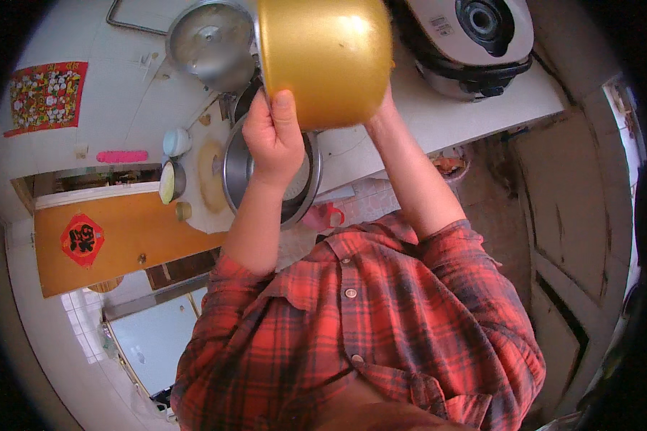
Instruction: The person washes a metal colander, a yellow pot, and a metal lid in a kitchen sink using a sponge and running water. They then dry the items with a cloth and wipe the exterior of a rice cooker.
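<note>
A gold-coloured metal pot (323, 59), probably a cooker's inner pot, is held up tilted over the counter, its rounded outside facing me. Its rim is on the left, and its inside is turned out of sight. My left hand (275, 134) grips that rim, the thumb on the outer wall and the fingers hidden beyond. On the pot's other side is my right hand (386, 99); the pot hides its fingers, but it appears to support the wall. Under my left hand stands a large stainless steel basin (236, 175). To the right sits an electric cooker (447, 32) with a round black vent.
The white counter (436, 116) ends at a front edge towards me. A bowl (178, 180), a pale cup (176, 143) and a small jar (183, 211) stand at left. Round metal lids (210, 37) are by the wall. An orange cabinet door (124, 231) bears a red decoration.
</note>
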{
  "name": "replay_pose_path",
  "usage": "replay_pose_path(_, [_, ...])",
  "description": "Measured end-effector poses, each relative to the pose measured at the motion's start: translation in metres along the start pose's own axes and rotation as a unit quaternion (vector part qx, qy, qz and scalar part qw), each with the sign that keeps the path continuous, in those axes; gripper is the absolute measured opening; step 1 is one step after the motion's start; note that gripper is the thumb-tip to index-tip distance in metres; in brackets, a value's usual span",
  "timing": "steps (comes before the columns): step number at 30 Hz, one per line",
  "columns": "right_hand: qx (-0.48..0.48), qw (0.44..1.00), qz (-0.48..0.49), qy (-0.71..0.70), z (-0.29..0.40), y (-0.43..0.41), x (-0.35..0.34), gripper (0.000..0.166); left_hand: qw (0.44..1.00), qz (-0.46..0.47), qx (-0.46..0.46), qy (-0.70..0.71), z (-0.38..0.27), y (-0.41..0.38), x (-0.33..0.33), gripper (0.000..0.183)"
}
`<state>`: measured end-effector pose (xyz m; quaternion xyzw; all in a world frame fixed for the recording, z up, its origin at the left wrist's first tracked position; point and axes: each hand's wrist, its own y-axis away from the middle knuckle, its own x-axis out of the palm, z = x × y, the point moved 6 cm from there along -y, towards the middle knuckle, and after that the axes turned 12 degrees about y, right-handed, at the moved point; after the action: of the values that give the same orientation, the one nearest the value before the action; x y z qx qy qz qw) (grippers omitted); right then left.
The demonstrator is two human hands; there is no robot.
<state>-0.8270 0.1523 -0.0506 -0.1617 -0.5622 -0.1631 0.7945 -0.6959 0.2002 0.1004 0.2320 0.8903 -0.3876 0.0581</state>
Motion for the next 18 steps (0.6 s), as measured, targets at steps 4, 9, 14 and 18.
replay_pose_path(4, [-0.016, 0.999, 0.029, 0.018, 0.019, -0.009, -0.007, 0.043, 0.997, 0.075, -0.019, -0.017, -0.017, -0.004, -0.006, 0.023])
replay_pose_path(9, [-0.055, 0.983, 0.05, 0.166, 0.074, -0.018, -0.011, 0.045, 0.993, 0.096, -0.066, -0.022, -0.018, -0.014, -0.021, 0.025])
replay_pose_path(14, [-0.199, 0.823, 0.272, 0.456, 0.088, 0.016, 0.103, 0.055, 0.992, 0.043, -0.118, -0.033, 0.016, -0.015, -0.035, 0.03])
replay_pose_path(18, [-0.512, 0.5, 0.256, 0.649, 0.088, 0.055, 0.128, 0.037, 0.992, 0.007, -0.104, -0.075, 0.019, -0.03, -0.034, 0.032])
